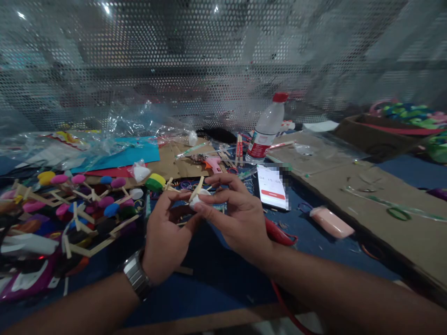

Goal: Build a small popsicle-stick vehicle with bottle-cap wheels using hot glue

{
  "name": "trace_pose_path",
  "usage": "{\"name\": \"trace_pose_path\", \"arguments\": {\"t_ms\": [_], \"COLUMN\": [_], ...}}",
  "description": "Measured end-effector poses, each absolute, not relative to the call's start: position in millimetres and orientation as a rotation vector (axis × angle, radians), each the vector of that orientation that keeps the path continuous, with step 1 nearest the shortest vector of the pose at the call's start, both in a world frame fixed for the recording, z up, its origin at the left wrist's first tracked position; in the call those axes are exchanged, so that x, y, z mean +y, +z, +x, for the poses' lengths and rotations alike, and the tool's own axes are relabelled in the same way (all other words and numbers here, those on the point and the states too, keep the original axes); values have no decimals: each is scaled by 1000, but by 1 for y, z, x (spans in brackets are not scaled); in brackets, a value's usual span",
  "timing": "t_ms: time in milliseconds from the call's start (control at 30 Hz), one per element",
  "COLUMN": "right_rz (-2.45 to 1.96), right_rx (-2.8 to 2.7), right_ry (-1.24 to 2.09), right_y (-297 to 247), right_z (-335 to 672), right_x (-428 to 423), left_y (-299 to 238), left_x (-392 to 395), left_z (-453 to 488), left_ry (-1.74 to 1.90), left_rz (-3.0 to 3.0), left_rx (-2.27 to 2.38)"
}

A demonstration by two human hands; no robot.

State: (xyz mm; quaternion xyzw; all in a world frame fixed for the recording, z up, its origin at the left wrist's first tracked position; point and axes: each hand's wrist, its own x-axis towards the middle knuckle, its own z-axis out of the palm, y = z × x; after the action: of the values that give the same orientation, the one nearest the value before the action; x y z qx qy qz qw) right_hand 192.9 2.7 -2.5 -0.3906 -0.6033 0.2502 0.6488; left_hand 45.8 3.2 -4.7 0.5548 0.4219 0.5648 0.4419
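Note:
Over the blue tabletop, both hands meet at a small white lump [198, 200] with a pale wooden stick [197, 187] standing up at a slant from it. My right hand [240, 218] pinches the lump between thumb and fingertips. My left hand [167, 242], with a metal watch on its wrist, closes its fingers on the lump's left side; its fingertips are partly hidden. Left of the hands lies a pile of wooden stick pieces [82, 218] with coloured round ends in pink, blue, purple and yellow.
A pink glue gun [213, 164] lies behind the hands. A red-capped bottle [266, 132] and a lit phone [272, 188] stand to the right, near a peach-coloured packet [331, 222]. Cardboard [377, 214] covers the right side. A perforated metal screen [209, 60] rises at the back.

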Motion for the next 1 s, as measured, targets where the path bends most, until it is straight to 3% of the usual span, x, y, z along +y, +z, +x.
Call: {"name": "trace_pose_path", "arguments": {"t_ms": [667, 1000], "right_rz": [-797, -715], "right_rx": [-1511, -1659], "right_ry": [506, 525], "right_y": [-1, 5], "right_z": [209, 217], "right_x": [11, 11], "left_y": [1, -1], "left_x": [2, 2], "left_z": [41, 37], "left_ry": [1323, 1296], "left_rz": [1357, 1226], "left_rx": [958, 682]}}
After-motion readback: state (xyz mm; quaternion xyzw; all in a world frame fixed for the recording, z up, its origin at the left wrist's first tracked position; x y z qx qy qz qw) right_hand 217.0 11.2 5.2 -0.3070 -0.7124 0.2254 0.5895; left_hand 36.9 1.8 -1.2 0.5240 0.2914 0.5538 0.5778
